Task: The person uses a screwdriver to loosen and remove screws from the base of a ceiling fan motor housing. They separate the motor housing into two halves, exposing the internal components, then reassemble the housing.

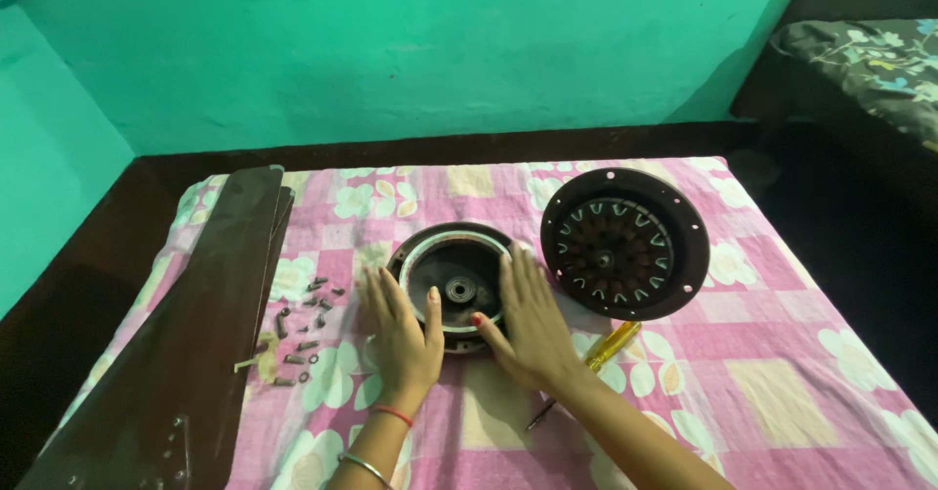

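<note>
A round dark motor housing (455,275) with a pale inner rim and a central bearing lies open side up on the pink floral cloth (782,392). My left hand (401,329) rests flat against its left edge, fingers spread. My right hand (532,314) lies flat on its right edge, thumb touching the rim. Neither hand grips anything. To the right sits a second round part (625,243), dark, with coil windings and a ring of holes.
Dark brown fan blades (186,343) are stacked along the left side. Several loose screws and bolts (301,329) lie scattered beside them. A yellow-handled screwdriver (606,348) lies under my right forearm. A patterned bed cover (879,55) shows at top right.
</note>
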